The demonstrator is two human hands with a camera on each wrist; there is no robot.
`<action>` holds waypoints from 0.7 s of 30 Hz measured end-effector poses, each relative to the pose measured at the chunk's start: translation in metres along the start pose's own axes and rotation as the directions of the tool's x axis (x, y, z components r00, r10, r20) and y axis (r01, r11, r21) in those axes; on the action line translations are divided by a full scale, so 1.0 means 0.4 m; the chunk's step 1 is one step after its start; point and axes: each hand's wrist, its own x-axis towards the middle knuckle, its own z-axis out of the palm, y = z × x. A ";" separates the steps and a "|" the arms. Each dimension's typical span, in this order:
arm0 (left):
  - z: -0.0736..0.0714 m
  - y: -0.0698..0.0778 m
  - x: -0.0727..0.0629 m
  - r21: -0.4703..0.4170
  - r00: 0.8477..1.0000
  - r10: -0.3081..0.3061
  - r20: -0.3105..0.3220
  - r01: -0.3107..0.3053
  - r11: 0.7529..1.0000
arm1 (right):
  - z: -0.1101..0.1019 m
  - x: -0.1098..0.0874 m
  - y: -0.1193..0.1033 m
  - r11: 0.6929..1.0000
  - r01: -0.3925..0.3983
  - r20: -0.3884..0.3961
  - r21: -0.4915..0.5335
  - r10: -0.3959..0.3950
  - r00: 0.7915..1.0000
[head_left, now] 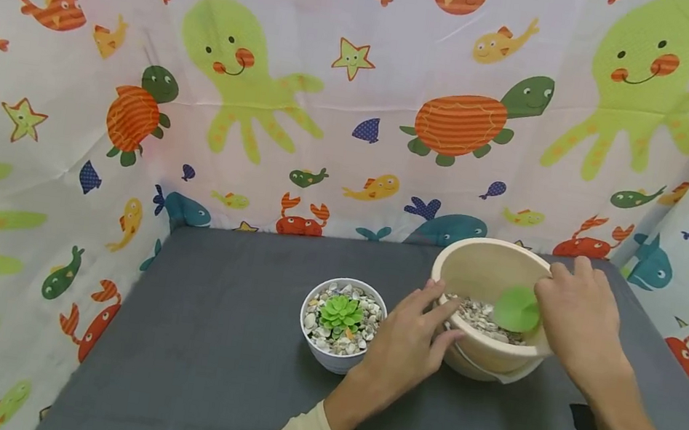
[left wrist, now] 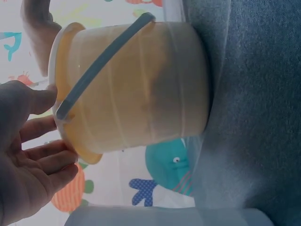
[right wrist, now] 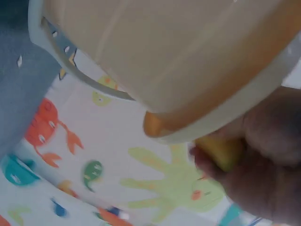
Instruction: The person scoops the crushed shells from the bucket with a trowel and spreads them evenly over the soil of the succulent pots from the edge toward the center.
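A cream bucket [head_left: 486, 360] with a grey handle [left wrist: 106, 66] stands at the right of the table, a layer of small shells or stones [head_left: 482, 319] in its bottom. My left hand [head_left: 410, 334] holds the bucket's rim on the near left side, thumb and fingers at the edge. Over the rim on the right, my right hand [head_left: 581, 318] grips the yellowish handle [right wrist: 221, 150] of a toy shovel. Its round green blade [head_left: 517, 309] is inside the bucket, low over the shells. Most of the handle is hidden by the hand.
Left of the bucket, close to my left hand, stands a white pot [head_left: 331, 360] with a green succulent [head_left: 341, 315] among pebbles and shells. A grey cloth [head_left: 220, 344] covers the table. Behind hangs a curtain [head_left: 315, 49] printed with sea animals.
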 end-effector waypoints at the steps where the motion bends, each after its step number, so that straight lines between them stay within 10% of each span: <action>1: 0.002 0.003 0.001 -0.001 1.000 0.002 -0.003 -0.002 1.000 | 0.004 -0.001 0.007 1.000 0.001 0.013 0.027 -0.001 1.000; 21: 0.007 0.010 -0.005 -0.001 1.000 0.012 -0.026 -0.012 1.000 | 0.031 0.013 -0.008 0.896 -0.212 0.151 0.391 0.165 0.975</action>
